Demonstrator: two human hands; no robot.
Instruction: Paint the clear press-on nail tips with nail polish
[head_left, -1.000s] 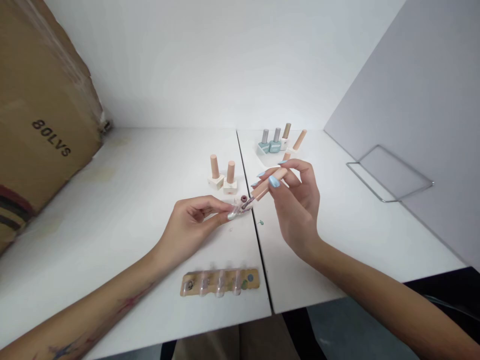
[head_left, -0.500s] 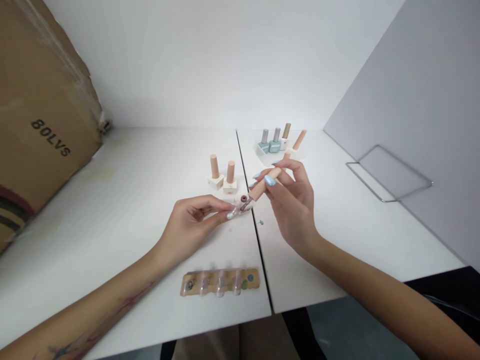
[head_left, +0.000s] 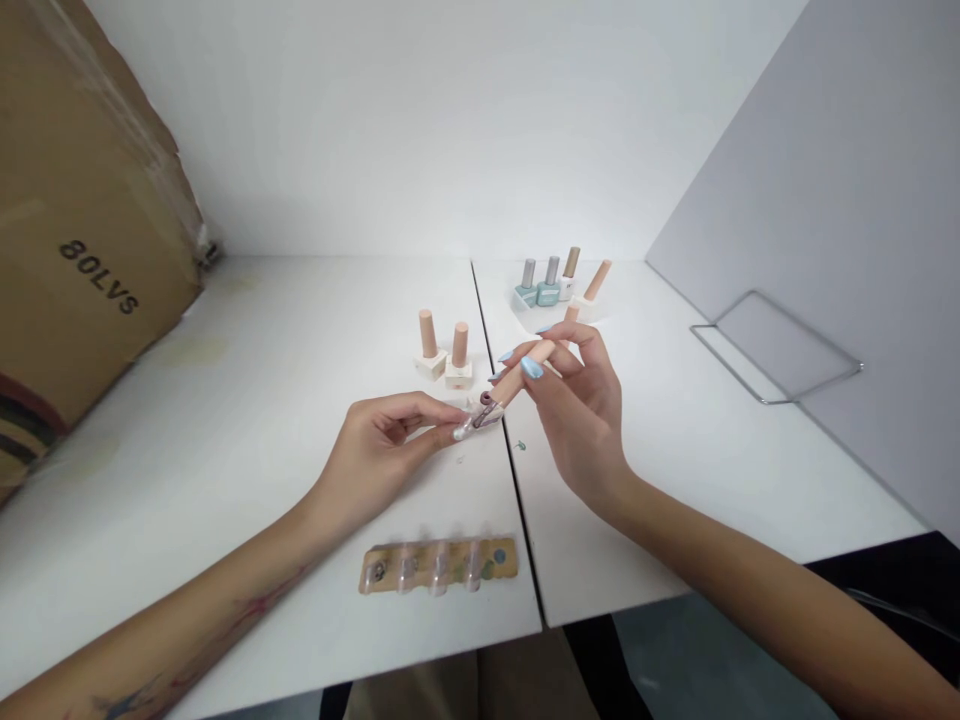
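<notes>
My left hand (head_left: 382, 435) pinches a small clear nail tip (head_left: 466, 428) between thumb and fingers. Just beyond the fingertips shows the dark open mouth of a nail polish bottle (head_left: 487, 399); whether those fingers also hold the bottle I cannot tell. My right hand (head_left: 581, 425) is closed round the long peach cap of a nail polish brush (head_left: 525, 372), tilted down to the left. Its mauve bristles (head_left: 486, 413) lie at the nail tip, beside the bottle mouth. Nearer the table's front edge, a tan strip (head_left: 499, 573) carries several clear nail tips.
Two peach-capped polish bottles (head_left: 460, 357) stand beyond my left hand. Farther back right are several more bottles (head_left: 549, 283), some teal. A cardboard box (head_left: 97, 180) rises at left, and a metal wire frame (head_left: 814, 385) is at right. Small green smear (head_left: 520, 446) on the table.
The brush in my right hand has moved slightly left and down, bringing its bristles closer over the nail tip. My left hand stays almost still.
</notes>
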